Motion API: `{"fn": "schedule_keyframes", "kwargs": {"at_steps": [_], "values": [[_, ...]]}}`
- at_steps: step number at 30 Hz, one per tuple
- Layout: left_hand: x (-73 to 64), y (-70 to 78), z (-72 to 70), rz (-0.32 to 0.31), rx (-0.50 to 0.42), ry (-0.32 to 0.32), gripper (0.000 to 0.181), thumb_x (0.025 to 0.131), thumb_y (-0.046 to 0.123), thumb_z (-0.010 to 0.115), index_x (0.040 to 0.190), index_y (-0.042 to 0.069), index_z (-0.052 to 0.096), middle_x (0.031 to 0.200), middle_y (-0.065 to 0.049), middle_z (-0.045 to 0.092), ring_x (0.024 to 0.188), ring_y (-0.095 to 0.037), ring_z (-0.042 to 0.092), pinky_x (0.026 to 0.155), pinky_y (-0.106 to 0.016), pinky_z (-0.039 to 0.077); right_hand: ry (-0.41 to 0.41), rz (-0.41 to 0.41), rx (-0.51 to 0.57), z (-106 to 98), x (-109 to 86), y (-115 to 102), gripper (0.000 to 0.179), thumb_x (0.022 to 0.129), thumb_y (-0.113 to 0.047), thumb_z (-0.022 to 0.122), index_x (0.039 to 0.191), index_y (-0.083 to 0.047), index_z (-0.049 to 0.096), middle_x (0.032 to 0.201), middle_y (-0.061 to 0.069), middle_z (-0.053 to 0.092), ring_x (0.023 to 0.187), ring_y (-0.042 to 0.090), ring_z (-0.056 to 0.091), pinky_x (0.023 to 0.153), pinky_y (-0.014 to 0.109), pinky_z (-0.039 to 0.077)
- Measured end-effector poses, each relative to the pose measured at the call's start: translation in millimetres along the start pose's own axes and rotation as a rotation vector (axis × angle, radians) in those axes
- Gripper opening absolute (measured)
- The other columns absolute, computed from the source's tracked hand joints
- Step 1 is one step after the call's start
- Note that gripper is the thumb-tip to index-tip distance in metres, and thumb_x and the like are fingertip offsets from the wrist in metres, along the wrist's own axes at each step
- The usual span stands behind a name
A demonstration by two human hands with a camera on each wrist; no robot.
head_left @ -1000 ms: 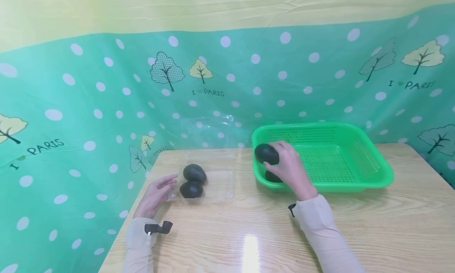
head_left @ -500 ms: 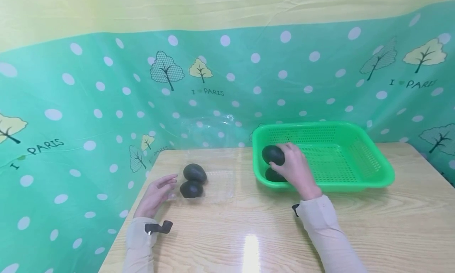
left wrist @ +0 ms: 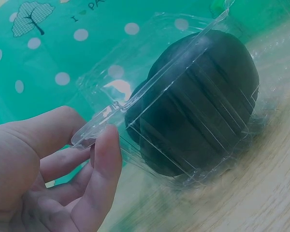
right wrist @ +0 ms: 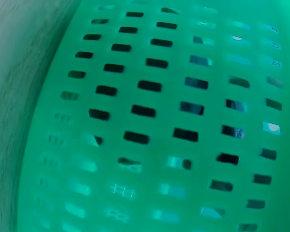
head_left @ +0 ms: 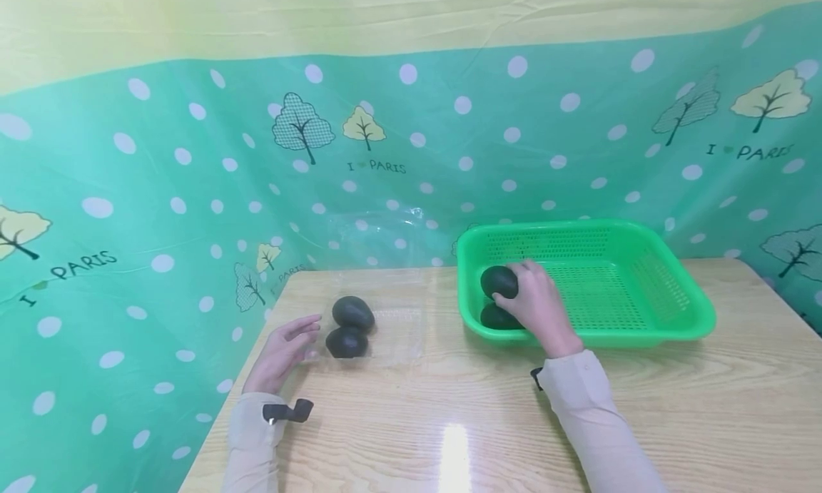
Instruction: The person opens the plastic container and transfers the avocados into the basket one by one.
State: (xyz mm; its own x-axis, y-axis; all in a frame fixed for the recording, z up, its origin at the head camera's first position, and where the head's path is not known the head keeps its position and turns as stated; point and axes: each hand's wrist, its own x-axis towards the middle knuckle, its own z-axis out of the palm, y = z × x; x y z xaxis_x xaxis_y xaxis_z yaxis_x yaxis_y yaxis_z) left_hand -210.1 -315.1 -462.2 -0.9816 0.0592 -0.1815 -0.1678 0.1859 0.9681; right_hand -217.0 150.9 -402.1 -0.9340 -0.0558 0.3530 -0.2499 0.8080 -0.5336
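Observation:
My right hand (head_left: 538,304) grips a dark avocado (head_left: 499,282) inside the left end of the green plastic basket (head_left: 683,293). Just below that fruit, a second avocado (head_left: 499,317) lies in the basket, partly covered by the hand. On the left, two more avocados (head_left: 352,313) sit one behind the other in a clear plastic clamshell box (head_left: 404,339), whose lid stands raised at the back. My left hand (left wrist: 63,169) pinches the corner of the box's rim between thumb and finger. The right wrist view is filled by the basket's slotted wall (right wrist: 150,111), with the hand hidden.
Both containers stand on a pale wooden table (head_left: 385,422), the box left and the basket right, with a gap between them. A green and yellow printed curtain (head_left: 449,136) hangs close behind and along the left side.
My right hand has moved slightly right and down with its avocado, further into the basket. More of the avocado beneath now shows. The left hand and the box have stayed put.

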Motion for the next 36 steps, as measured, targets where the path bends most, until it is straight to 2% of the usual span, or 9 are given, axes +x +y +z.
{"fn": "schedule_keyframes", "kwargs": {"at_steps": [8,18,28,36], "values": [[-3.9,1.8,0.9,0.011,0.031,-0.015,0.051,0.1,0.016,0.057,0.147,0.004,0.043,0.149,-0.019,0.044,0.124,-0.019,0.052,0.088,-0.029,0.057,-0.024,0.008,-0.025,1.2,-0.2,2.3,0.054,0.081,-0.014,0.08,0.124,0.011,0.06,0.12,0.032,0.06,0.109,0.047,0.059,0.089,0.058,0.053],[-0.7,2.3,0.9,-0.009,0.018,0.011,0.051,0.097,0.012,0.058,0.146,0.005,0.045,0.146,-0.021,0.046,0.121,-0.023,0.052,0.091,-0.028,0.056,-0.073,-0.014,-0.085,4.1,1.5,4.3,0.048,0.084,-0.016,0.079,0.118,0.013,0.061,0.11,0.031,0.062,0.099,0.044,0.062,0.082,0.055,0.054],[-0.5,1.4,1.1,-0.009,0.032,0.007,0.051,0.097,0.012,0.057,0.147,0.005,0.045,0.146,-0.021,0.046,0.12,-0.021,0.053,0.091,-0.028,0.056,-0.106,-0.006,-0.119,6.8,0.6,4.4,0.048,0.088,-0.015,0.075,0.122,0.015,0.058,0.112,0.032,0.061,0.101,0.045,0.061,0.085,0.055,0.054],[-1.2,2.0,0.6,-0.01,0.036,0.007,0.051,0.097,0.011,0.056,0.147,0.005,0.045,0.147,-0.02,0.046,0.118,-0.019,0.054,0.09,-0.027,0.056,-0.146,0.009,-0.131,6.0,-0.8,2.9,0.044,0.092,-0.007,0.067,0.126,0.017,0.054,0.122,0.037,0.057,0.113,0.051,0.056,0.096,0.059,0.049]]}}
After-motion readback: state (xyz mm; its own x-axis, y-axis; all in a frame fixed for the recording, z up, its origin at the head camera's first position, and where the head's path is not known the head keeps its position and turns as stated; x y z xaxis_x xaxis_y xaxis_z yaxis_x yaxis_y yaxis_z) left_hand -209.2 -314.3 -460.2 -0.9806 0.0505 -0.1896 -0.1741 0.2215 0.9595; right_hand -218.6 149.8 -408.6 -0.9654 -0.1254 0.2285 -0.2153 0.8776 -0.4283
